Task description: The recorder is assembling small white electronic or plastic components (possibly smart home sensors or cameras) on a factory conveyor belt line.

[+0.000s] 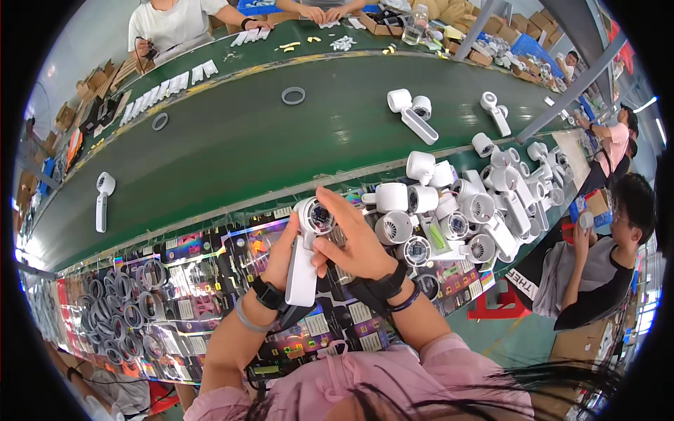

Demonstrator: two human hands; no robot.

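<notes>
A white handheld fan (302, 272) is held in front of me, its round head up and its handle pointing toward me. The open face of the head shows dark inner parts. My left hand (279, 254) grips the fan along its left side, with most of the fingers hidden behind it. From the right, my right hand (357, 242) cups the head, its thumb near the neck. Close to my right hand lies a heap of white fan parts (484, 203). Grey rings (116, 312) are piled at the left of the tabletop.
A green conveyor belt (232, 133) runs beyond the table, carrying several white fans (413, 116) and two grey rings (293, 95). A grey metal post (572, 91) rises at right. Co-workers sit across the belt and at right, near a red stool (498, 302).
</notes>
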